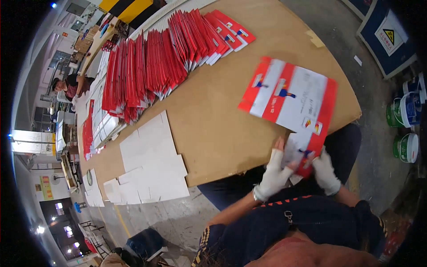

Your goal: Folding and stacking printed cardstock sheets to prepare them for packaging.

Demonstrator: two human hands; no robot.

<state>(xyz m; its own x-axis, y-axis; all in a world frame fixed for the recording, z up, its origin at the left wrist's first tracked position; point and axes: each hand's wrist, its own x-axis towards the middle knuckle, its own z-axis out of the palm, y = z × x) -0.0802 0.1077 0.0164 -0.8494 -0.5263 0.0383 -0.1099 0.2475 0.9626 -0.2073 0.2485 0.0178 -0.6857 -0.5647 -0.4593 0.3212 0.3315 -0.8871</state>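
Observation:
A red and white printed carton blank lies at an angle over the table's near right edge, its lower flap reaching toward my body. My left hand, in a white glove with bare fingertips, grips the left side of that flap. On the flap's right side, my right hand wears a similar glove and pinches the edge; its fingertips are partly hidden. Blur softens the blank's right part. Farther left stands a long row of folded red and white cartons, packed closely on edge.
Plain white carton blanks lie at the table's left near edge. The brown tabletop curves round to my right. Lidded buckets and a blue panel with a warning sign stand to the right. Another person is at the far left.

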